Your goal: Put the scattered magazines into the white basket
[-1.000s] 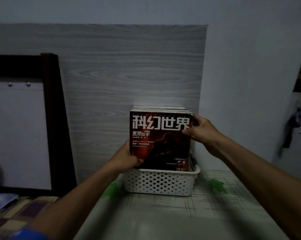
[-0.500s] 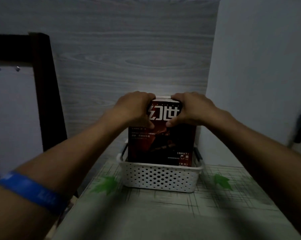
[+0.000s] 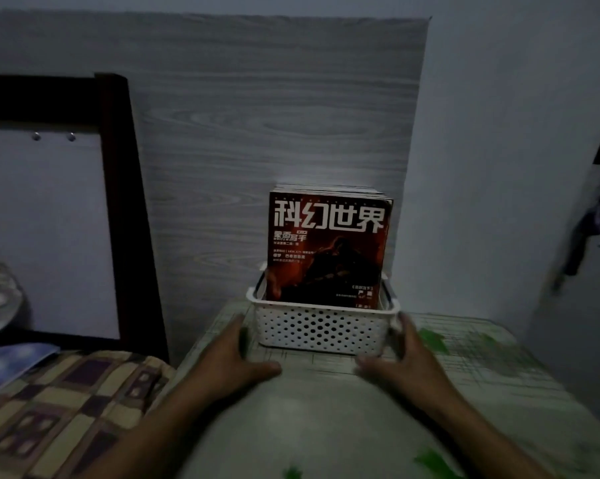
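Observation:
A white perforated basket [image 3: 321,331] stands on the table near the wall. Several magazines [image 3: 327,247] stand upright in it, the front one dark red with large white characters. My left hand [image 3: 234,356] is at the basket's left front corner, fingers spread, thumb on the tabletop. My right hand [image 3: 400,361] is at the basket's right front corner, fingers apart. Both hands sit beside the basket's lower wall; whether they touch it is unclear in the blur. Neither holds a magazine.
The table has a pale cloth [image 3: 464,375] with green leaf prints. A bed with a checked cover [image 3: 67,402] lies at the left, its dark wooden headboard post [image 3: 125,202] behind. A wood-grain panel [image 3: 274,115] backs the basket. Something dark hangs on the right wall [image 3: 588,233].
Both hands have let go of the magazines' top edge and dropped down to the basket's front corners. The magazines now stand in the basket on their own.

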